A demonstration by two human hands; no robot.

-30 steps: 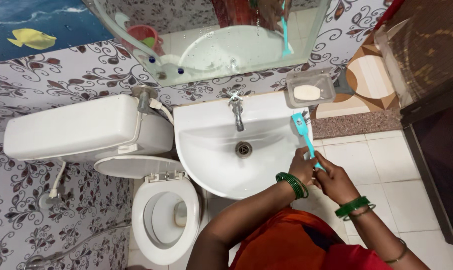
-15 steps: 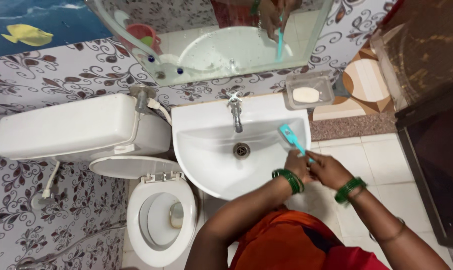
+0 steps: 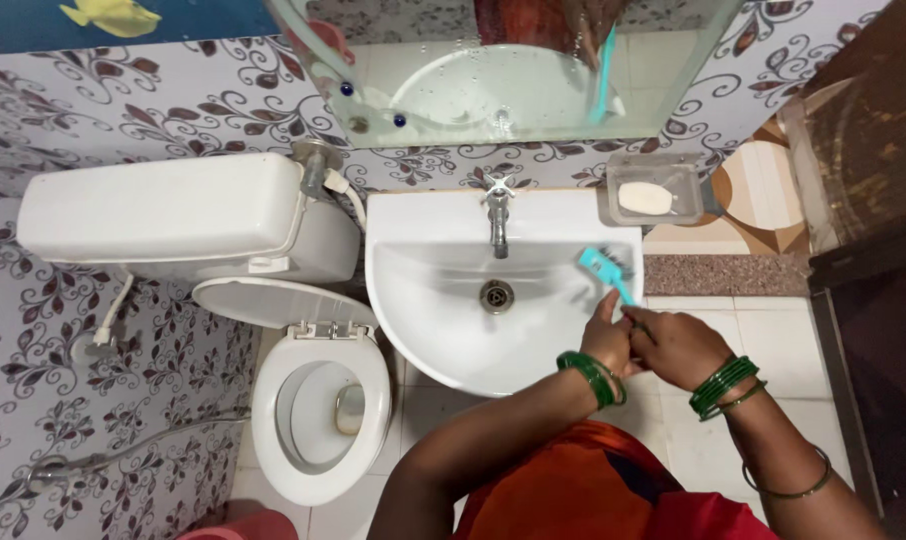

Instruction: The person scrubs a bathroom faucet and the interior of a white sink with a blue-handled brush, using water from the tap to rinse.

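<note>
A turquoise brush (image 3: 607, 268) with a long handle is held over the right side of the white wash basin (image 3: 443, 330). My left hand (image 3: 607, 338) and my right hand (image 3: 676, 345) both grip its handle close together, at the basin's right rim. The brush head points up and left, towards the metal tap (image 3: 498, 218). Green bangles circle both wrists. The drain (image 3: 496, 295) lies just left of the brush head.
A white toilet (image 3: 318, 410) with its lid up and cistern (image 3: 163, 215) stand left of the basin. A soap dish with a white bar (image 3: 646, 197) hangs on the patterned wall. A mirror (image 3: 513, 70) is above; a dark door (image 3: 873, 250) is right.
The brush has swung from the basin's right rim inward over the bowl, its head now lower and tilted left. Both hands stayed on the handle. The camera view shifted slightly.
</note>
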